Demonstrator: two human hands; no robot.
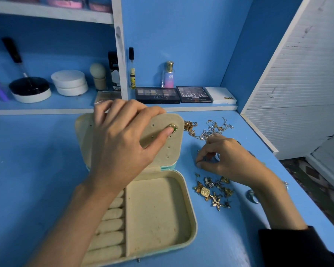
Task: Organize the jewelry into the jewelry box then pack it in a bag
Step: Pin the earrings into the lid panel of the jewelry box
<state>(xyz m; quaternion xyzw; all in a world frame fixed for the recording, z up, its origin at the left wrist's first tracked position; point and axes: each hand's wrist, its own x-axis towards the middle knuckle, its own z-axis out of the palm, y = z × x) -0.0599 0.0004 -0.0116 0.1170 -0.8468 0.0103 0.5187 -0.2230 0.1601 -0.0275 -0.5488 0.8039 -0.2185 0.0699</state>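
The jewelry box (158, 214) is lying open on the blue table (27, 170), with its cream tray facing up and its lid standing raised at the far side of the tray. The left hand (120, 143) is gripping the padded panel (162, 149) inside the lid. Its fingers are curling over the panel's top edge, and its thumb is pressing on a green and gold earring (173, 128) sitting near the panel's upper right corner (several small holes are showing in the panel below that earring). Inside the box, a row of ring rolls (110, 228) is filling the left compartment, partly hidden by the left forearm, and a wide compartment is lying beside them on the right. To the right of the box, level with its hinge, the right hand (226, 157) is reaching down to the table with its fingers curled. Its thumb and forefinger are pinching a small piece (205, 159) at the table surface, and what that piece is cannot be told. A pile of gold trinkets (212, 191) is lying just right of the tray, on the near side of the right hand. A tangle of chains (210, 128) is lying right of the lid, beyond that hand. Behind the box, two dark makeup palettes (157, 95) are sitting side by side on a low ledge against the blue wall, and a perfume bottle (169, 75) is standing behind them.
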